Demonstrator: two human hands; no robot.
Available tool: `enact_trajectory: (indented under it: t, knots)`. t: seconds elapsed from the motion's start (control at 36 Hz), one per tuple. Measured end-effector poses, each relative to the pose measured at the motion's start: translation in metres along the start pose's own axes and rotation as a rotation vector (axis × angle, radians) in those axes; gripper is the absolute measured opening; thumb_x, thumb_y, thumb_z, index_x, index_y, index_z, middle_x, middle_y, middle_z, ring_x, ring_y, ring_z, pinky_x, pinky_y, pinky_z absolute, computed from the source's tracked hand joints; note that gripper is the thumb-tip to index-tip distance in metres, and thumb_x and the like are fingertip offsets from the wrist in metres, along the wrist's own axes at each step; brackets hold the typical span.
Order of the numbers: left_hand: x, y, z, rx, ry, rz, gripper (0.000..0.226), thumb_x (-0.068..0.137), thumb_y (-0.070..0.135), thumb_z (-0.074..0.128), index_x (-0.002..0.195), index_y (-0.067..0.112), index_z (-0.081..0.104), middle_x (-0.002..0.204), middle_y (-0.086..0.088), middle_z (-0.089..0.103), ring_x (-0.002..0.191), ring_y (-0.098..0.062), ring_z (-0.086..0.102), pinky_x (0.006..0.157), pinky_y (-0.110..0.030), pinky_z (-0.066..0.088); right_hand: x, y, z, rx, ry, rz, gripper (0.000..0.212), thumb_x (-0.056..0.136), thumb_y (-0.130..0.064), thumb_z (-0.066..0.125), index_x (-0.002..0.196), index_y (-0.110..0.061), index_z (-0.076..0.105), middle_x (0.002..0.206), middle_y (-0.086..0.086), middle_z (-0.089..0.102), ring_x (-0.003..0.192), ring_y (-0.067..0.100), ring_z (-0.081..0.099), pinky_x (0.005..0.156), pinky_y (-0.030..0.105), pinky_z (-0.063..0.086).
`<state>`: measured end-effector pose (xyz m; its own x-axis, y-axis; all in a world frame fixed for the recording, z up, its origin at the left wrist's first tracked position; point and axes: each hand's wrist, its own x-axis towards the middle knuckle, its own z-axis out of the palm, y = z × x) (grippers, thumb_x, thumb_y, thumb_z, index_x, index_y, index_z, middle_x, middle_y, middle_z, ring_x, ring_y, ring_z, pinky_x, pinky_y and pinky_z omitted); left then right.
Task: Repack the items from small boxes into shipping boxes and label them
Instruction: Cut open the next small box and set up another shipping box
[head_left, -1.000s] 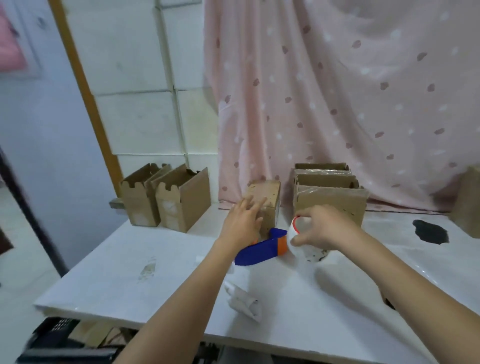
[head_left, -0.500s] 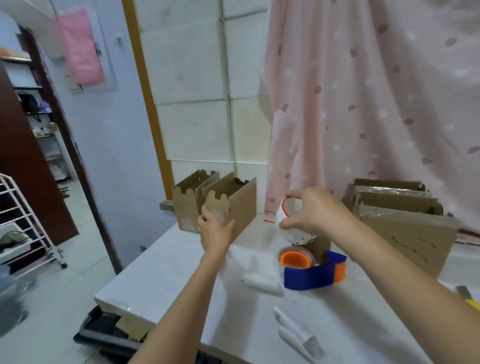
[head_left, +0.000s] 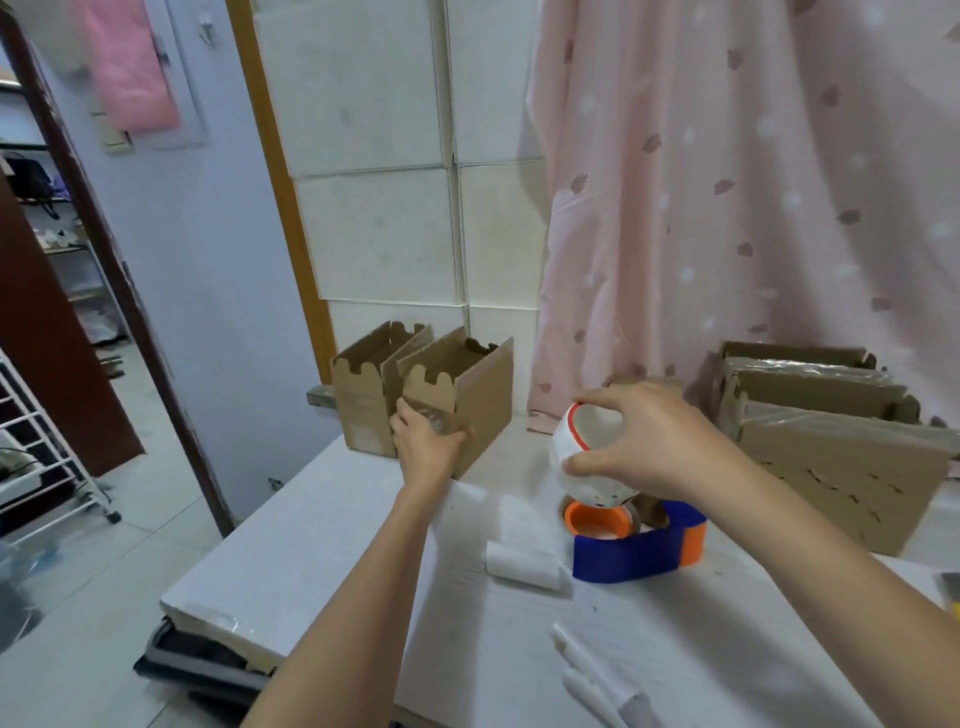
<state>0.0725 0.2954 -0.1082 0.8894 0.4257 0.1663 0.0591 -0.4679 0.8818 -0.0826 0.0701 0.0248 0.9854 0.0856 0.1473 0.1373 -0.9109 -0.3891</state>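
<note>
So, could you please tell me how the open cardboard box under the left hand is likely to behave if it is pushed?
The open box looks like thin, empty cardboard, so it probably slides easily on the smooth white table. It stands tall with loose top flaps, so the left hand pushing high might tip it.

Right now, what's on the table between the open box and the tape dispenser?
Head view: only bare table between the box and dispenser.
</note>
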Motion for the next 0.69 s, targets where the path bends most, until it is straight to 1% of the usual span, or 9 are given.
enact_trajectory:
  t: [0.08, 0.17, 0.28, 0.33, 0.39, 0.47, 0.53, 0.61, 0.69]
  knots:
    - [-0.001, 0.003, -0.001, 0.003, 0.012, 0.039, 0.127, 0.067, 0.035, 0.091, 0.157, 0.011, 0.006, 0.156, -0.012, 0.024, 0.143, -0.034, 0.031, 0.115, -0.052, 0.037, -0.003, 0.005, -0.003, 0.002, 0.047, -0.005, 0.080, 0.070, -0.055, 0.077, 0.144, -0.042, 0.048, 0.148, -0.004, 0.049, 0.133, 0.021, 0.044, 0.093, 0.036, 0.043]
    - [-0.006, 0.006, -0.006, 0.024, 0.026, 0.100, 0.124, 0.066, 0.033, 0.092, 0.156, 0.010, 0.010, 0.155, -0.012, 0.025, 0.142, -0.034, 0.031, 0.115, -0.050, 0.036, -0.007, 0.007, -0.010, 0.020, 0.082, 0.011, 0.078, 0.072, -0.053, 0.077, 0.144, -0.040, 0.049, 0.143, -0.002, 0.052, 0.129, 0.021, 0.047, 0.090, 0.034, 0.043]
    - [-0.020, 0.019, -0.020, 0.012, 0.050, 0.174, 0.120, 0.066, 0.031, 0.093, 0.155, 0.011, 0.015, 0.155, -0.011, 0.027, 0.142, -0.031, 0.032, 0.116, -0.048, 0.036, -0.017, 0.013, -0.025, 0.035, 0.131, 0.030, 0.077, 0.074, -0.052, 0.077, 0.144, -0.039, 0.049, 0.144, -0.002, 0.053, 0.130, 0.022, 0.048, 0.097, 0.038, 0.046]
    - [-0.030, 0.030, -0.030, -0.003, 0.063, 0.214, 0.118, 0.066, 0.030, 0.093, 0.155, 0.012, 0.017, 0.154, -0.011, 0.029, 0.141, -0.030, 0.033, 0.114, -0.047, 0.036, -0.025, 0.016, -0.034, 0.041, 0.159, 0.037, 0.076, 0.074, -0.051, 0.079, 0.143, -0.039, 0.050, 0.143, -0.002, 0.054, 0.129, 0.021, 0.049, 0.095, 0.037, 0.046]
    - [-0.040, 0.042, -0.042, -0.001, 0.091, 0.261, 0.117, 0.065, 0.031, 0.094, 0.154, 0.012, 0.020, 0.153, -0.011, 0.032, 0.140, -0.030, 0.036, 0.111, -0.047, 0.038, -0.035, 0.021, -0.044, 0.053, 0.198, 0.039, 0.073, 0.074, -0.048, 0.080, 0.141, -0.037, 0.053, 0.140, -0.002, 0.058, 0.128, 0.021, 0.051, 0.091, 0.034, 0.045]
    - [-0.057, 0.060, -0.059, -0.019, 0.125, 0.320, 0.117, 0.061, 0.035, 0.095, 0.153, 0.014, 0.024, 0.149, -0.009, 0.037, 0.135, -0.029, 0.041, 0.108, -0.049, 0.043, -0.051, 0.030, -0.063, 0.074, 0.237, 0.062, 0.071, 0.073, -0.048, 0.081, 0.139, -0.037, 0.056, 0.140, -0.002, 0.060, 0.126, 0.022, 0.053, 0.096, 0.036, 0.048]
    - [-0.070, 0.071, -0.069, -0.040, 0.108, 0.350, 0.118, 0.060, 0.037, 0.095, 0.152, 0.016, 0.024, 0.149, -0.007, 0.039, 0.135, -0.027, 0.043, 0.109, -0.050, 0.044, -0.062, 0.037, -0.076, 0.091, 0.260, 0.085, 0.070, 0.071, -0.049, 0.082, 0.137, -0.039, 0.059, 0.137, -0.002, 0.061, 0.123, 0.022, 0.055, 0.094, 0.036, 0.050]
    - [-0.093, 0.087, -0.078, -0.050, 0.051, 0.393, 0.116, 0.060, 0.038, 0.095, 0.152, 0.020, 0.026, 0.148, -0.006, 0.041, 0.134, -0.026, 0.045, 0.107, -0.052, 0.046, -0.080, 0.048, -0.096, 0.087, 0.298, 0.117, 0.068, 0.071, -0.051, 0.082, 0.135, -0.041, 0.060, 0.135, -0.002, 0.062, 0.120, 0.022, 0.056, 0.083, 0.032, 0.048]
    - [-0.120, 0.102, -0.081, -0.093, -0.029, 0.439, 0.110, 0.060, 0.039, 0.095, 0.147, 0.026, 0.029, 0.145, -0.001, 0.046, 0.132, -0.023, 0.047, 0.104, -0.049, 0.049, -0.098, 0.059, -0.116, 0.073, 0.353, 0.144, 0.067, 0.072, -0.051, 0.081, 0.135, -0.038, 0.060, 0.137, 0.000, 0.061, 0.122, 0.025, 0.055, 0.085, 0.033, 0.046]
